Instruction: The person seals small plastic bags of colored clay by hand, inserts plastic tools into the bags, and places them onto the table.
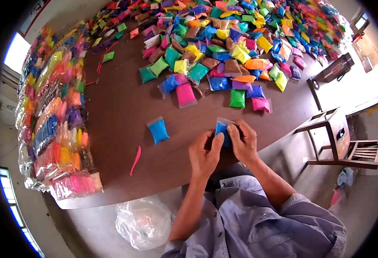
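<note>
Both my hands are closed on one small blue packet [223, 128] in a clear plastic bag, close to the near edge of the brown table [111, 124]. My left hand [205, 150] grips its left side, thumb on the front. On the right side, my right hand [243, 138] pinches the packet near its upper part. My fingers cover much of its sides. A second blue packet [158, 130] lies flat to the left of my hands, touched by neither. Further left is a pink plastic tool [135, 161], thin and knife-like.
A large heap of colourful packets [223, 56] covers the far side of the table. Clear bags of bundled packets [55, 142] line the left edge. A clear plastic bag [144, 221] sits below the near edge. Wooden chairs [335, 137] stand at right.
</note>
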Tool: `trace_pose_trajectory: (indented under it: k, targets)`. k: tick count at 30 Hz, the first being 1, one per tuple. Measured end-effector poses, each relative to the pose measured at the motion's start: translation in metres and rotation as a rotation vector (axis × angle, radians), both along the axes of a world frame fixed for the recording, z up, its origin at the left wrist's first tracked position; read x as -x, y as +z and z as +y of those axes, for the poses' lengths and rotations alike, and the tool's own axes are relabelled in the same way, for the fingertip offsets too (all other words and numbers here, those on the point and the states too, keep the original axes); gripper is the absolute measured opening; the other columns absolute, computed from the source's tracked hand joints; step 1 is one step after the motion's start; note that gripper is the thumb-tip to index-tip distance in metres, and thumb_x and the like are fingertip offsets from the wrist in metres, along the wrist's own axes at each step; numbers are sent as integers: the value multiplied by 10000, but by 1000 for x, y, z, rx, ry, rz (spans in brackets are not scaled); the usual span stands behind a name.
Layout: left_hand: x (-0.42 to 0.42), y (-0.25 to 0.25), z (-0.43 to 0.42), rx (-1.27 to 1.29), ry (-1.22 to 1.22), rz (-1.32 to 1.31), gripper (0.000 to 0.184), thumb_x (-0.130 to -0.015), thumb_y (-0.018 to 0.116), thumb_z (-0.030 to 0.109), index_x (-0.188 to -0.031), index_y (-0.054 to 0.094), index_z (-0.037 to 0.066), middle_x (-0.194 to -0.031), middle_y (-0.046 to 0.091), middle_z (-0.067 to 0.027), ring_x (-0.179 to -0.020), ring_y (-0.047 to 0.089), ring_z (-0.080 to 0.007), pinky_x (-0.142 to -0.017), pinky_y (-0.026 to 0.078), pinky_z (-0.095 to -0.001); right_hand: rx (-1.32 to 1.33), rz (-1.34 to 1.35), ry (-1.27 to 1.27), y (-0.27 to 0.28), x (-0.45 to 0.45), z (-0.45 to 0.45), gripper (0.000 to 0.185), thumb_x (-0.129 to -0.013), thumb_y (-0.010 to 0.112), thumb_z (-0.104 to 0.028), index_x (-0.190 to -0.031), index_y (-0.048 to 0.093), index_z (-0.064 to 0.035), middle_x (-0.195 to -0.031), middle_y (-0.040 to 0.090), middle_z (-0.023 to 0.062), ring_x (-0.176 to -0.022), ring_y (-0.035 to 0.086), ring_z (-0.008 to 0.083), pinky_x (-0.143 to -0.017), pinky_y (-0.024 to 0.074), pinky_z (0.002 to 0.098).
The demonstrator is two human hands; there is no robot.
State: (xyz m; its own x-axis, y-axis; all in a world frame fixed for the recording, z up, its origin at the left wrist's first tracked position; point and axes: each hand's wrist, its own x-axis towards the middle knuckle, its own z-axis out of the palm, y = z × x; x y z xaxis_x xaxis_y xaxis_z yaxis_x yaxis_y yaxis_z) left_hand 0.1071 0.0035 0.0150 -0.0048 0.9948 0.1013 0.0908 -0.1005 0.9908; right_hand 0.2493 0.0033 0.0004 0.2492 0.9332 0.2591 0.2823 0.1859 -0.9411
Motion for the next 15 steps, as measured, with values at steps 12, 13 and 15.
trace_pose_trajectory:
  k: [12,13,15]
  targets:
    - [-3,-3,-1,149,106,-179,244,-1081,594,179,-998,705,-22,-850,642,22,-790,541,-75,-692,457,-252,24,154,28,-6,-3,0,204,-1044,669,-188,-979,670,6,-696,524,46,-658,453,88,-584,426,289]
    - [-3,0,0,133,89,-158,242,-1076,604,181,-986,702,-21,-832,623,30,-779,528,-72,-682,452,-254,6,154,38,-4,-2,1,205,-1041,672,-189,-977,671,5,-691,519,56,-651,452,91,-578,425,294]
    - [-2,1,-3,101,58,-31,246,-1074,612,190,-984,702,-20,-821,618,31,-772,522,-70,-679,449,-255,3,166,37,-3,-2,2,202,-1037,674,-186,-974,670,6,-691,525,82,-635,457,116,-576,428,304]
